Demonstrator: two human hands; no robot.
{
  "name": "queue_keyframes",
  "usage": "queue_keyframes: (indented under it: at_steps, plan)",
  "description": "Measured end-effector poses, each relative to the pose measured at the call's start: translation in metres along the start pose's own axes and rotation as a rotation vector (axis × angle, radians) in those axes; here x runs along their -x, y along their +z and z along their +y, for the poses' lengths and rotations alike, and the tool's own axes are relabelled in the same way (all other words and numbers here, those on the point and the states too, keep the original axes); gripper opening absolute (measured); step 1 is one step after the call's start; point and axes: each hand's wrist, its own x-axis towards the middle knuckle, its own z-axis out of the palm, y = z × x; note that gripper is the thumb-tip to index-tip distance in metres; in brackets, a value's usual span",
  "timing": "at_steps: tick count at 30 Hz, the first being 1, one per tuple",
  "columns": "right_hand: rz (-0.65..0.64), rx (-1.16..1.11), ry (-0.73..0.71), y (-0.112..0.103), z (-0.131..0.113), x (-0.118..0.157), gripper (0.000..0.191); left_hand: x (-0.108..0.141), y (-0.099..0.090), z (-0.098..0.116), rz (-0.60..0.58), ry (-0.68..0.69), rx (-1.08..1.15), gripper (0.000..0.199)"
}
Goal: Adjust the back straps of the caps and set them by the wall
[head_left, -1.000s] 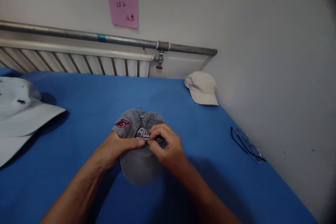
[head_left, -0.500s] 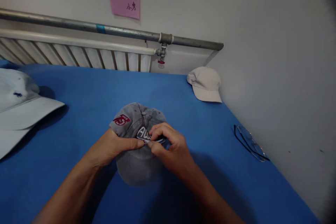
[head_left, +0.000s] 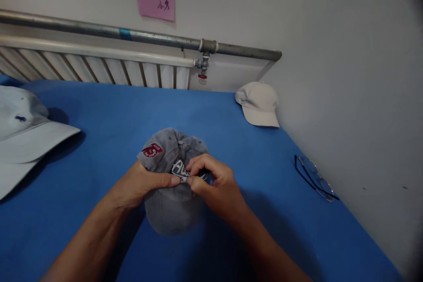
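A grey baseball cap (head_left: 173, 211) with a red patch on its left side is held above the blue tabletop, brim toward me. My left hand (head_left: 142, 185) grips the cap's left side, thumb on the front and the other fingers hidden inside or behind it. On the cap's front is a lettered patch (head_left: 179, 169) in white and dark. My right hand (head_left: 213, 180) pinches the fabric at this patch between thumb and fingers, covering its right part. Both thumbs nearly meet at the patch's lower edge.
White caps (head_left: 36, 139) lie at the left. A beige cap (head_left: 259, 103) sits at the back right by the wall. Eyeglasses (head_left: 315, 178) rest near the right edge of the blue tabletop (head_left: 132, 110). Behind it run a metal pipe (head_left: 158, 38) and a radiator (head_left: 115, 70).
The right fingers have shifted very slightly at the patch, which looks a little more bunched. Both hands keep their hold on the cap. The whole view has moved a little.
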Motion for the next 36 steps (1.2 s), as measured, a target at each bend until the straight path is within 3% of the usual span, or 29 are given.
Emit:
queue_keyframes:
  at_steps: [11,16,21,30,36]
  plan:
    - [0.016,-0.059,0.087,0.001,0.003,-0.002,0.011,-0.002,0.002,-0.002,0.060,-0.060,0.057,0.038]
    - [0.022,-0.058,0.110,0.001,0.006,-0.003,0.010,-0.005,0.004,-0.005,0.060,-0.093,0.101,0.043]
    - [0.051,0.007,0.127,0.003,0.012,-0.002,0.010,-0.007,0.006,-0.008,0.083,-0.137,0.064,0.026]
    - [0.028,0.184,-0.032,0.009,0.017,0.002,0.016,-0.007,0.005,-0.001,0.078,-0.154,-0.121,0.032]
    - [0.004,0.282,-0.073,0.010,0.016,0.003,0.017,-0.007,0.014,0.003,0.161,-0.120,-0.237,0.024]
